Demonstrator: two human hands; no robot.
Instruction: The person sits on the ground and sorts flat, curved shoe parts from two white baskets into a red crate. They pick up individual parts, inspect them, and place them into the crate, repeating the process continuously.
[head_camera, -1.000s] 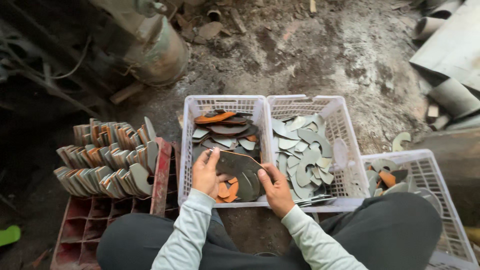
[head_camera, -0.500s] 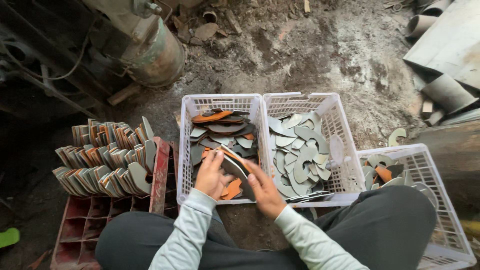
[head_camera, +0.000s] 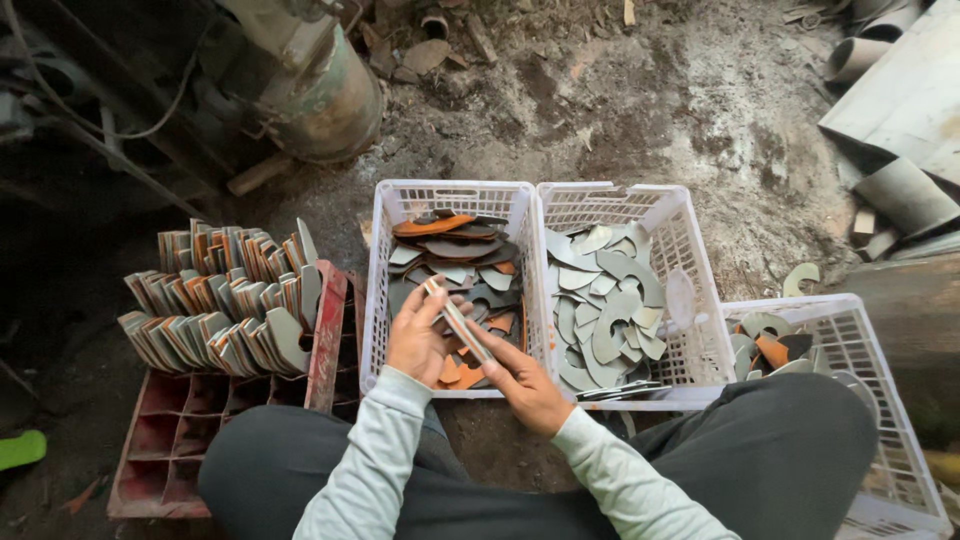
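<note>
My left hand (head_camera: 415, 338) and my right hand (head_camera: 518, 380) both grip a small stack of flat curved pieces (head_camera: 462, 322), grey with orange edges, held on edge over the near end of the left white basket (head_camera: 400, 206). That basket holds more grey and orange curved pieces (head_camera: 450, 250). The middle white basket (head_camera: 650, 205) beside it is filled with pale grey curved pieces (head_camera: 600, 300).
A third white basket (head_camera: 865, 345) with a few pieces sits at the right by my knee. Rows of stacked pieces (head_camera: 215, 300) stand on a red crate (head_camera: 325, 335) at the left. A rusty machine base (head_camera: 320, 90) and grey pipes (head_camera: 900, 190) lie on the dirt floor.
The dark piece that lay flat under my hands has been turned up on edge and gathered into a stack held between both hands. The hands moved closer together.
</note>
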